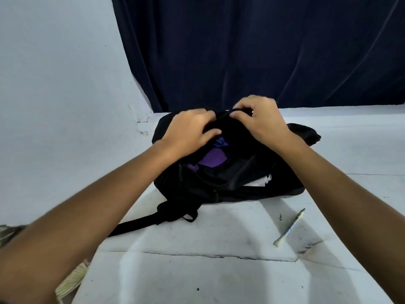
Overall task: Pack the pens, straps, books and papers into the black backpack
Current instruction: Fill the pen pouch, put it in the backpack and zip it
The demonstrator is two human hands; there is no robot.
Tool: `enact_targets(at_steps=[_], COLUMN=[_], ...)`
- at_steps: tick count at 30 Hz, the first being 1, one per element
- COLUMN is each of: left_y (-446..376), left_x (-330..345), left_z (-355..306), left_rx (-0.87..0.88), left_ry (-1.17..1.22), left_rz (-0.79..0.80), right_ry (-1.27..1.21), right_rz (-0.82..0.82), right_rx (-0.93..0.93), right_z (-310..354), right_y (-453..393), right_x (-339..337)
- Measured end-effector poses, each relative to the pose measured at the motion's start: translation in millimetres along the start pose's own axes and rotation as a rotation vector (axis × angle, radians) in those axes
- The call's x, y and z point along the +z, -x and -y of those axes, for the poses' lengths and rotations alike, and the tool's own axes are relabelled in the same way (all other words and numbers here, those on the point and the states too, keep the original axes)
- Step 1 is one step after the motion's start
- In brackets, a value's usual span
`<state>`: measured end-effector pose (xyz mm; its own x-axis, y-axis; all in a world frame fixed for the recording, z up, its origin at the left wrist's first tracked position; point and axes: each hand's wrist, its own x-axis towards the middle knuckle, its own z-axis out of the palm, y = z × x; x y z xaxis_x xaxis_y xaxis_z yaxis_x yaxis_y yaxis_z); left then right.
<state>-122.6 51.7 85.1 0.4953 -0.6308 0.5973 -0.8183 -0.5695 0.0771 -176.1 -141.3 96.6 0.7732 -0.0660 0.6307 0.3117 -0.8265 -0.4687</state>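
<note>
The black backpack [236,181] lies on the white surface with its main opening facing me. Purple items [212,159] show inside it, and white paper [262,181] peeks out at the right of the opening. My left hand [188,128] grips the upper edge of the opening, fingers curled round the black fabric. My right hand [259,119] pinches the same edge a little to the right, at the top of the bag. A pen [288,228] lies loose on the surface, in front of the bag to the right. One backpack strap [140,223] trails out to the front left.
A dark blue curtain [263,51] hangs behind the bag, next to a white wall [54,84] on the left. The white surface [197,277] has a seam running across it in front. Straw-like bristles [72,281] stick out at the lower left edge.
</note>
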Motion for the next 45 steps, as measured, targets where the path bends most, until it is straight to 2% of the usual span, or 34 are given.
enact_targets(at_steps=[2, 4, 6, 9, 10, 11, 13, 17, 19, 21, 24, 29, 31, 34, 35, 38, 39, 42, 45], left_y=[-18.7, -31.9, -39.9, -49.8, -52.3, -55.2, -59.3, -70.9, -78.8, -84.0, -90.5, -95.0, -97.1, -98.9, -99.5, -103.6, -104.4, -104.9, -105.6], left_x=[-16.9, -32.7, -45.3, -57.3, -60.1, -63.4, -68.4, -76.2, -80.5, -81.0, -71.5, -47.9, -47.1, -52.8, -54.3, -53.0, -50.5, -41.4, -33.9], left_z=[7.5, 13.6, 16.6, 25.6, 28.7, 30.9, 31.5, 31.5, 36.0, 42.2, 56.2, 70.8, 75.4, 85.9, 89.4, 100.1, 103.2, 112.4, 115.0], left_rx=[-0.027, -0.069, -0.120, -0.204, -0.214, -0.211, -0.214, -0.268, -0.296, -0.319, -0.322, -0.245, -0.208, -0.214, -0.234, -0.302, -0.313, -0.339, -0.354], left_ry=[-0.019, -0.013, -0.002, -0.005, -0.012, -0.012, 0.027, 0.194, 0.263, 0.319, 0.343, 0.324, 0.344, 0.397, 0.418, 0.478, 0.491, 0.527, 0.556], left_rz=[-0.045, -0.031, -0.007, -0.028, -0.027, -0.010, 0.067, 0.295, 0.387, 0.437, 0.400, 0.076, 0.010, 0.089, 0.132, 0.244, 0.266, 0.278, 0.234], right_ry=[0.080, 0.002, 0.013, 0.340, 0.421, 0.463, 0.479, 0.299, 0.173, 0.175, 0.314, 0.495, 0.512, 0.497, 0.436, 0.220, 0.208, 0.132, -0.012], right_rz=[-0.138, -0.167, 0.026, 0.573, 0.718, 0.791, 0.773, 0.524, 0.567, 0.717, 0.838, 0.866, 0.907, 0.952, 0.906, 0.623, 0.601, 0.751, 0.701], right_rx=[-0.124, -0.274, -0.289, -0.065, -0.003, 0.029, 0.051, 0.044, 0.048, 0.059, 0.067, -0.107, -0.120, -0.029, 0.018, 0.161, 0.202, 0.319, 0.435], right_z=[13.0, 24.8, 24.8, 12.6, 11.2, 11.9, 20.5, 25.1, 18.0, 10.0, -3.3, -2.7, 0.2, 5.4, 7.6, -4.0, -11.3, -29.8, -41.7], right_y=[3.0, 13.5, 28.1, 42.8, 45.3, 44.7, 36.6, -0.5, -17.0, -20.9, -12.9, -12.4, -19.4, -37.1, -45.5, -73.2, -79.8, -89.3, -94.7], right_x=[-0.2, 3.1, 17.1, 32.6, 33.5, 32.6, 29.1, 41.2, 55.5, 69.0, 81.4, 75.5, 71.6, 62.0, 60.4, 72.7, 78.4, 91.6, 102.3])
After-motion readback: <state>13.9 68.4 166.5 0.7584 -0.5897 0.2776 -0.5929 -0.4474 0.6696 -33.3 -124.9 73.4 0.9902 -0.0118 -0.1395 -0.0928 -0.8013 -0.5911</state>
